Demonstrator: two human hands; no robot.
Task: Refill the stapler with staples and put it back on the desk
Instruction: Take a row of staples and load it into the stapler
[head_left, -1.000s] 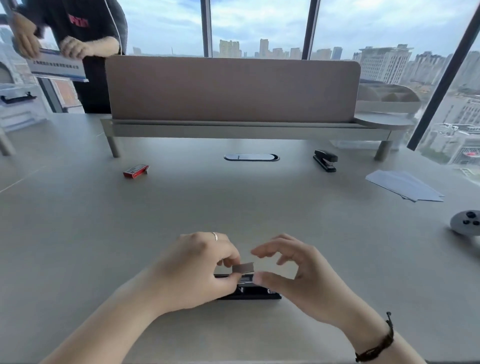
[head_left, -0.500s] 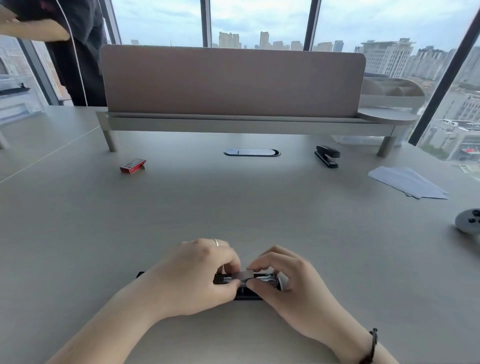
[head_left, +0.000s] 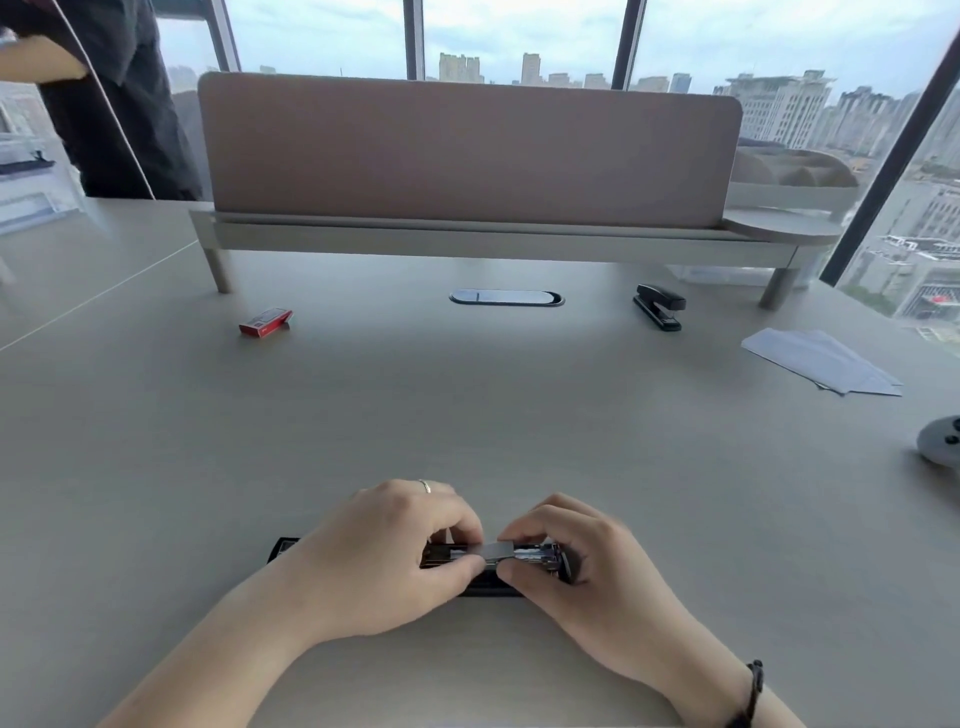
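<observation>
A black stapler (head_left: 540, 555) lies opened flat on the desk near the front edge, its metal staple channel facing up. A grey strip of staples (head_left: 497, 550) rests on that channel. My left hand (head_left: 384, 556) pinches the strip's left end between thumb and fingers and covers the stapler's middle. From the right, my right hand (head_left: 576, 566) pinches the strip's other end. The stapler's black lid end (head_left: 283, 546) pokes out left of my left hand.
A red staple box (head_left: 265, 321) lies far left, a second black stapler (head_left: 658, 305) far right near the shelf with the pink divider panel (head_left: 467, 150). White papers (head_left: 821, 361) and a grey controller (head_left: 941, 446) are at the right. A person in black (head_left: 119, 93) stands far left.
Both hands have lowered the staple strip from above the stapler down onto its channel. The person at the back has moved left, partly out of view.
</observation>
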